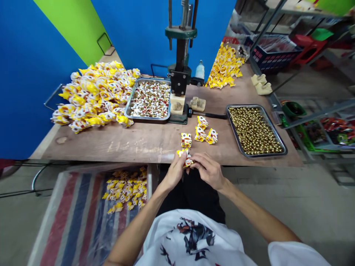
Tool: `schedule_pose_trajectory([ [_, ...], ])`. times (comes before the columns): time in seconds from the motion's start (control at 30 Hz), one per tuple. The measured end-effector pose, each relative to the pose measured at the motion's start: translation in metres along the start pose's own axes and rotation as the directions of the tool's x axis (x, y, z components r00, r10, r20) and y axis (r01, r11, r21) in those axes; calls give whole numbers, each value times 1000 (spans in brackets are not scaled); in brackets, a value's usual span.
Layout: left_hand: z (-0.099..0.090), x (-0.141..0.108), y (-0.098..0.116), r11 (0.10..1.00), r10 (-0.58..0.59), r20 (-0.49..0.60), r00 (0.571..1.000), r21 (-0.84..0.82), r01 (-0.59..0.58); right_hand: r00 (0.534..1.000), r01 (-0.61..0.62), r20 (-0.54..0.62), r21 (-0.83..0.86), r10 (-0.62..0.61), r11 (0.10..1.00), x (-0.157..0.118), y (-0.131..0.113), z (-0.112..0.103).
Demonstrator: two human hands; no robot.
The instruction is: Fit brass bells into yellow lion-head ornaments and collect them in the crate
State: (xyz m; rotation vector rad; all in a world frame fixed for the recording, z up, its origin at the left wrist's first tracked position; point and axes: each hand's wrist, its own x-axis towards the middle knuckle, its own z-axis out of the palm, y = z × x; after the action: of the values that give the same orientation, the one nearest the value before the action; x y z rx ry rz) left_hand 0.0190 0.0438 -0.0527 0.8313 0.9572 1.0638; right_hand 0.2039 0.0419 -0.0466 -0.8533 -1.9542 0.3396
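My left hand (174, 171) and my right hand (207, 170) meet at the front edge of the wooden table (111, 146). Both pinch a small yellow-and-white lion-head figure (185, 158), and my fingers hide part of it. Several matching figures (203, 131) stand just beyond my hands. To the left lies a large heap of yellow-and-white figures (94, 96). A steel tray (274, 129) of gold beads (253, 129) sits to the right, and a second steel tray (146, 120) holds small white-and-red pieces.
A green hand press (179, 79) stands at the table's back, its lever handle pointing right. Another yellow pile (224, 68) lies back right. A striped plastic sheet (69, 218) holding more figures lies below the left table edge. Metal shelves with crates stand right.
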Motion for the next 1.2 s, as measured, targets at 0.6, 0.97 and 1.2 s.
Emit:
schedule_pose_trajectory([
  [0.6, -199, 128, 135, 616, 685, -556, 471, 787, 33, 967, -225, 22, -390, 253, 893, 0, 63, -51],
  [0.97, -183, 84, 107, 662, 746, -576, 335, 700, -268, 899, -431, -132, -439, 417, 789, 39, 184, -202],
  [1.2, -104, 50, 81, 951, 166, -402, 901, -178, -255, 884, -458, -72, -327, 461, 827, 46, 195, -190],
])
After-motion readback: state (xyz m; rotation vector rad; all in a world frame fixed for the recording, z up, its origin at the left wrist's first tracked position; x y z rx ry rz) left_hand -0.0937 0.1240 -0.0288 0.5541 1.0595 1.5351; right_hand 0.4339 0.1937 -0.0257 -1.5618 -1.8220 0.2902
